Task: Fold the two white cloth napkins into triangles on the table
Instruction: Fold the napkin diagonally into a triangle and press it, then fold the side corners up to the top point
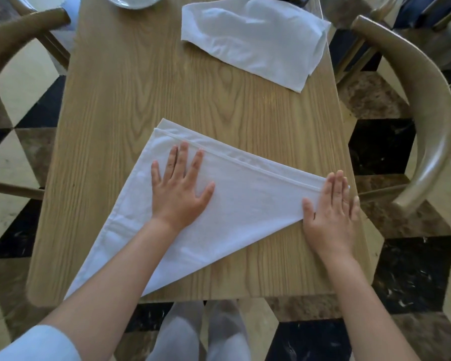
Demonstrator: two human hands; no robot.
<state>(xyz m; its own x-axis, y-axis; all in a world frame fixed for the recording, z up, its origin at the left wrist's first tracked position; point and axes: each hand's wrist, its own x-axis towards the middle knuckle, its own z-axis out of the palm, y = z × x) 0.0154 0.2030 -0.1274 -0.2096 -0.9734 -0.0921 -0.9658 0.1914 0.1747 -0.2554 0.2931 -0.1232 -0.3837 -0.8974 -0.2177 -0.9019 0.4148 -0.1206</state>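
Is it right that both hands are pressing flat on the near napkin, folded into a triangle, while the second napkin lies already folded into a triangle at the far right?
Not quite. The head view shows the second napkin lying loose and rumpled, not yet a triangle. The rest holds: left hand and right hand press flat on the near napkin, folded into a triangle.

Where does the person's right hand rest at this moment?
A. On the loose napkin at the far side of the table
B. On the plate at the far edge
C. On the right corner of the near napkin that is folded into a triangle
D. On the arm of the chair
C: the right hand lies flat on the right corner of the near napkin, while the left hand presses the middle of that napkin.
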